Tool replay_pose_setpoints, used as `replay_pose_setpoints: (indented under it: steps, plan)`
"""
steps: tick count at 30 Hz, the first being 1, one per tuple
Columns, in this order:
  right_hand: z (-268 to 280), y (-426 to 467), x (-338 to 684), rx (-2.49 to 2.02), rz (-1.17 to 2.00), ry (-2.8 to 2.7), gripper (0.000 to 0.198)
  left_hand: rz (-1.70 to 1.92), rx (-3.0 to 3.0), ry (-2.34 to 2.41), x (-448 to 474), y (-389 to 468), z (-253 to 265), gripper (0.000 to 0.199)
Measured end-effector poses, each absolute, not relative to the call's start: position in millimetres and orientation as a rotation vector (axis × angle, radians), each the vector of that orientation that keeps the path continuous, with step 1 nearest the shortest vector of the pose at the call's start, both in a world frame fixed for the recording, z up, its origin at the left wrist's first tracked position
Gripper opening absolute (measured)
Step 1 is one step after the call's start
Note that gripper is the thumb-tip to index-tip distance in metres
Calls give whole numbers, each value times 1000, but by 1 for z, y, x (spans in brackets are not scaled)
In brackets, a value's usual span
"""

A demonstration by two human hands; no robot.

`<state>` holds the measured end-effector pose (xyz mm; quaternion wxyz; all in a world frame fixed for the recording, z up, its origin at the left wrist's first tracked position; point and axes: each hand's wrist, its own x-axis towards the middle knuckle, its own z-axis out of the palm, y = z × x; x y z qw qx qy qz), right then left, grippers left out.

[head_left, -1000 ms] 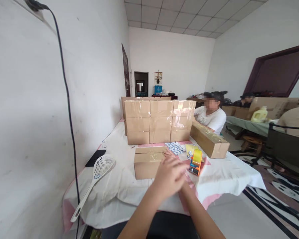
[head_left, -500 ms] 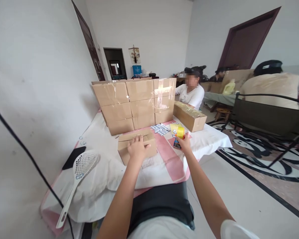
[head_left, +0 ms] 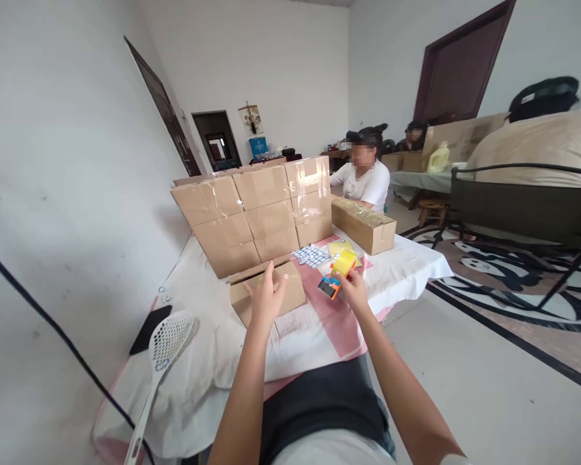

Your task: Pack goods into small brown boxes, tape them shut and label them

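Note:
A small cardboard box (head_left: 290, 290) lies before me on the cloth-covered table, a dark gap showing along its top flaps. Over its near side is my left hand (head_left: 267, 294), fingers apart and holding nothing; whether it touches the cardboard I cannot tell. To the right of the box, my right hand (head_left: 354, 289) grips a tape dispenser (head_left: 341, 266) with a yellow roll and a blue and orange body, tilted just above the table. Behind the box rises a stack of taped cardboard boxes (head_left: 266, 213).
A long taped box (head_left: 365, 226) lies at the table's right, near a seated person (head_left: 368, 174). Flat grid-patterned paper (head_left: 310, 256) lies beside the stack. On the left are a white slotted skimmer (head_left: 169, 339) and a dark flat object (head_left: 150, 329). A black cable (head_left: 53, 329) crosses the left side.
My left hand has lifted from flat on the box top, its fingers now raised. My right hand has turned the tape dispenser and shifted it slightly left. The box's top gap looks wider.

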<state>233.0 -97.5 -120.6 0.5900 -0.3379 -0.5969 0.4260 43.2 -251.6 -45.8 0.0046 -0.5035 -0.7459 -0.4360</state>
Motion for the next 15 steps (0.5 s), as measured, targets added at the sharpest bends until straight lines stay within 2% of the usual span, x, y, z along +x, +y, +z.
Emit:
replay_pose_setpoints:
  steps: [2, 8, 11, 15]
  plan:
    - [-118, -119, 226, -709, 1041, -1369, 45, -1597, -1630, -2180, 54, -254, -46, 44]
    - [-100, -190, 215, -506, 1239, -1373, 37, -1735, -1940, -2071, 89, -253, -57, 29]
    - [-97, -207, 212, -540, 1119, -1413, 27, -1827, -2005, -2120, 85, -252, -67, 36]
    - [-115, -204, 213, -624, 906, -1406, 30, -1956, -2086, -2105, 93, -253, -84, 46]
